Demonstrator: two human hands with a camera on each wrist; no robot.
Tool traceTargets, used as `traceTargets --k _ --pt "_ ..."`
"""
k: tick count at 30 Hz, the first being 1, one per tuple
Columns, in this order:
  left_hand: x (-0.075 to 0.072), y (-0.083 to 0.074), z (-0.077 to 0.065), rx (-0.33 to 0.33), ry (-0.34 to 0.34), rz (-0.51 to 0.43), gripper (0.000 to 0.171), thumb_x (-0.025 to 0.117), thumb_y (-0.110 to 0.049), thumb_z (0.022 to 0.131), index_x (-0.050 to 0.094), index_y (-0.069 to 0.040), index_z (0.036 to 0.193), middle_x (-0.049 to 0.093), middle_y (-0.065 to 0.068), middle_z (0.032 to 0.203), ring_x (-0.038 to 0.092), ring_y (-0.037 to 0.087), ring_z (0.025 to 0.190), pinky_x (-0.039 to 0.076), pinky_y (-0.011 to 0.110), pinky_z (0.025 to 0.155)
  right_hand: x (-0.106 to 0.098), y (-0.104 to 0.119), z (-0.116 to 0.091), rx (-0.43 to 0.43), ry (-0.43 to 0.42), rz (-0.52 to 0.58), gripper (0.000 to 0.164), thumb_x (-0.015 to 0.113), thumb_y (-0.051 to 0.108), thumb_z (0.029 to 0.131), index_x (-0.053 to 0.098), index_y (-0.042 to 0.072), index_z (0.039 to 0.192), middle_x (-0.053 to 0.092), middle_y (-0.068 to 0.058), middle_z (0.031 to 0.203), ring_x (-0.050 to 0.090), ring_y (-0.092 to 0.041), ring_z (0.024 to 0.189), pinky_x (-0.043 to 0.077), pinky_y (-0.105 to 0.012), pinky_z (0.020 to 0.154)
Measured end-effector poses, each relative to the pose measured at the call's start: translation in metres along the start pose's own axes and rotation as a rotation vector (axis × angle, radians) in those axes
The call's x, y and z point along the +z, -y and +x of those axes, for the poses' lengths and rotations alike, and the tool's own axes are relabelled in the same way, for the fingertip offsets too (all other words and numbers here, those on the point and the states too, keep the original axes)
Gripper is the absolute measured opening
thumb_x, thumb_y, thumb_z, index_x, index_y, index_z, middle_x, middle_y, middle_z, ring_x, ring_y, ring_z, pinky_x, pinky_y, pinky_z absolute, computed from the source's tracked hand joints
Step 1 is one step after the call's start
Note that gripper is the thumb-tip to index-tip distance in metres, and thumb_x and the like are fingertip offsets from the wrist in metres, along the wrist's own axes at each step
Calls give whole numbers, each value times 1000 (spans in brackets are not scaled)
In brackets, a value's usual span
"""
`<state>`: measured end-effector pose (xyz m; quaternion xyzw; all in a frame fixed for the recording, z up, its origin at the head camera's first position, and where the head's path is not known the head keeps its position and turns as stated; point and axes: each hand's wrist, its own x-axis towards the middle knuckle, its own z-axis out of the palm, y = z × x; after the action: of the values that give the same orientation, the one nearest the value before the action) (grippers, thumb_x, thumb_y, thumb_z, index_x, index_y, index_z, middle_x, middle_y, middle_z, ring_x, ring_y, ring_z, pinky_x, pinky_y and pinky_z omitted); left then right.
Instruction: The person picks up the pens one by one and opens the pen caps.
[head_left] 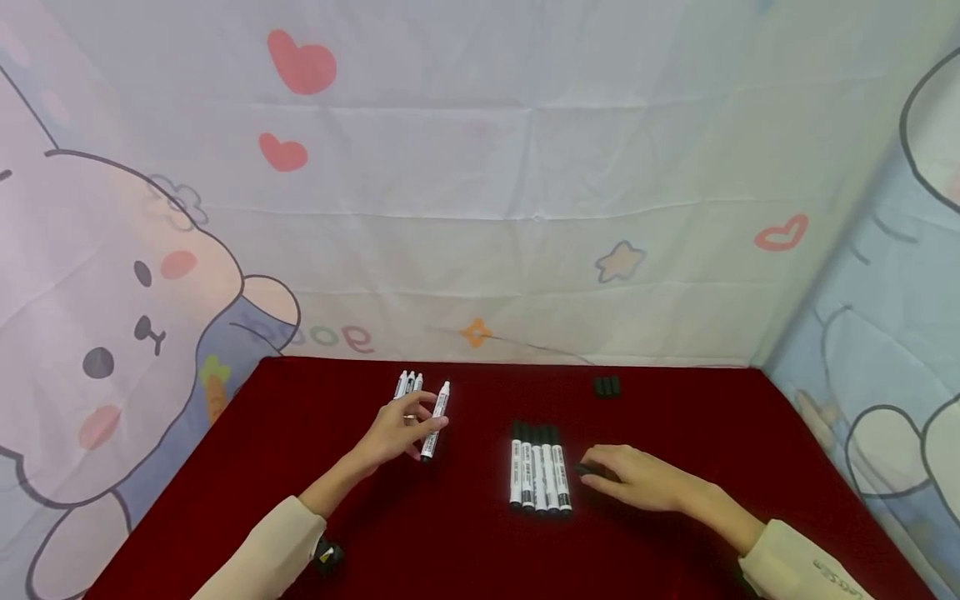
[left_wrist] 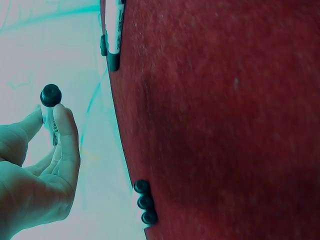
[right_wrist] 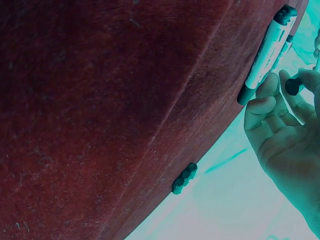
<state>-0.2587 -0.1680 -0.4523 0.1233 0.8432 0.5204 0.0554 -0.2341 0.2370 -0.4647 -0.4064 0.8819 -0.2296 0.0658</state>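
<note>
My left hand [head_left: 397, 429] pinches a white marker [head_left: 441, 402] between thumb and fingers, its bare white tip pointing up and away. In the left wrist view the black rear end [left_wrist: 51, 95] of that marker faces the camera. My right hand [head_left: 641, 477] holds a small black marker cap [right_wrist: 293, 86] between thumb and fingers. Just left of it, several white markers with black caps [head_left: 538, 475] lie side by side in a row. Three more markers [head_left: 409, 383] with bare white tips lie behind my left hand, partly hidden by it.
Three loose black caps [head_left: 607, 387] lie together near the back of the table, to the right. A dark red cloth [head_left: 480, 550] covers the table. A printed curtain [head_left: 480, 167] hangs behind and at the sides. A small black device [head_left: 327, 554] sits by the left cuff.
</note>
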Motion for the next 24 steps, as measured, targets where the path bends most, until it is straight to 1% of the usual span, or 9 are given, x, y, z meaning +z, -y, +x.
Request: traceTargets --k 5,9,12,17,20,24 --pt "-9 0 0 -2 5 14 56 71 -26 98 51 2 142 68 26 117 66 15 68 62 42 60 -3 -1 -1 -6 9 -7 29 51 37 108 67 15 117 69 8 110 64 -3 100 58 -28 85" --pt "-22 -1 -2 11 -3 32 55 70 -26 98 51 2 142 67 27 117 67 16 70 62 44 60 -5 -2 2 -5 9 -23 30 51 36 108 68 14 118 70 6 112 65 -4 101 58 -29 86" --pt "-36 -1 -5 21 -27 57 54 70 -25 99 52 3 141 69 26 113 66 17 68 62 43 59 -6 -1 4 -6 8 -27 30 51 37 108 68 14 118 70 7 111 64 -4 101 58 -29 87" --pt "-56 0 -12 36 -49 134 54 70 -23 98 51 5 140 70 23 104 65 21 64 61 37 55 -7 0 3 8 20 -22 30 51 38 108 68 15 117 70 8 110 64 -3 101 58 -29 87" --pt "-66 1 -14 43 -67 178 54 71 -22 97 52 6 139 71 22 100 65 23 61 61 38 54 -7 2 -1 21 34 -18 30 52 37 108 68 14 118 70 7 112 65 -4 102 58 -29 88" --pt "-75 6 -13 55 -81 206 55 72 -22 97 51 7 139 71 23 100 65 21 61 61 37 54 -7 1 -8 42 35 -26 30 53 37 107 68 14 118 71 6 113 66 -6 103 58 -30 88"
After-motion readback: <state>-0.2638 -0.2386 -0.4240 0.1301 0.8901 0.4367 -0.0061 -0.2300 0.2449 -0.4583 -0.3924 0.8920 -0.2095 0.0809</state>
